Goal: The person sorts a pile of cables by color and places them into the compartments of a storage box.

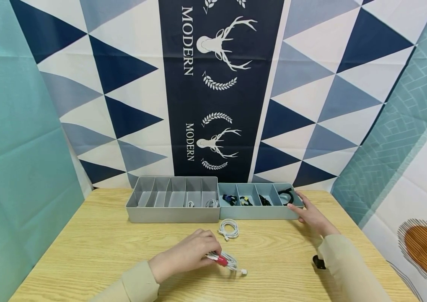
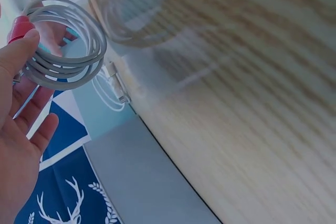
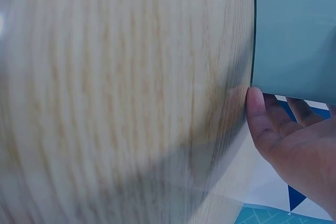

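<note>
My left hand (image 1: 194,250) pinches a coiled white cable (image 2: 79,45) by its red tie (image 2: 20,27), above the front middle of the table. The cable's pale plug hangs off to the right in the head view. At the right end of the blue-green divided box (image 1: 258,213), my right hand (image 1: 313,216) touches the end wall with spread fingers. In the right wrist view its thumb (image 3: 255,100) lies near the box's bottom corner. A second coiled white cable (image 1: 229,230) lies on the table just in front of the boxes.
A grey divided box (image 1: 173,215) stands left of the blue-green one, with white cables in its right compartments. Dark cables (image 1: 230,199) lie in the blue-green box's compartments. A small black object (image 1: 318,262) is by my right sleeve. Patterned cloth hangs behind the table (image 1: 100,251).
</note>
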`<state>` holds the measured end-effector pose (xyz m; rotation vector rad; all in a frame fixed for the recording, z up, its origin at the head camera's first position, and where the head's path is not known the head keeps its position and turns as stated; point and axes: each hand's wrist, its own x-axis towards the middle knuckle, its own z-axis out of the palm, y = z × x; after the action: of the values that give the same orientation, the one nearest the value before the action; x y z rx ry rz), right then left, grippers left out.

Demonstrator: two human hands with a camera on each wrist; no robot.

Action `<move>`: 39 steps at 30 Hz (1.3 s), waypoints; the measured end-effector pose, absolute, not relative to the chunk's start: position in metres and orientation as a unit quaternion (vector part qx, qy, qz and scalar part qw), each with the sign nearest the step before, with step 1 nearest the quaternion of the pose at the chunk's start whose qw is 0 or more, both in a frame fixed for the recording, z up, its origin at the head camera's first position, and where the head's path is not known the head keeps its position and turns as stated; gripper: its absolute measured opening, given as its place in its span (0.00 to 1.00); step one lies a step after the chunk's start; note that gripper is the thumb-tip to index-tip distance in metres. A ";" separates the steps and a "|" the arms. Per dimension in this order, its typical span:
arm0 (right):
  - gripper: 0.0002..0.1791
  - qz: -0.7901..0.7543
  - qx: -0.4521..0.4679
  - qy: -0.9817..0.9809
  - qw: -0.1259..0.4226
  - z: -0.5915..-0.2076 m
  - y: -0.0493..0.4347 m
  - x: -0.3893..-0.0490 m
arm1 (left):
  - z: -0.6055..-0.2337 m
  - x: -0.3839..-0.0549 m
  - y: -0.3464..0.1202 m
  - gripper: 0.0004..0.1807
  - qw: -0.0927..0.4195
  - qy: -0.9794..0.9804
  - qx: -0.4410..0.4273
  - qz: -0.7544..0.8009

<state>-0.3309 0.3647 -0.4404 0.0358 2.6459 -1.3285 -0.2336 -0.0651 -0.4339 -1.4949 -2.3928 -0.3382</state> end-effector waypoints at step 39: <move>0.52 -0.433 0.006 0.896 0.097 -0.441 0.366 -0.331 | -0.403 -0.241 -0.077 0.08 0.177 -0.854 -0.467 -0.144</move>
<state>-0.3309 0.3662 -0.4410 0.0188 2.6545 -1.2821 -0.2414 -0.0770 -0.4031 -1.3211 -2.4178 -0.4064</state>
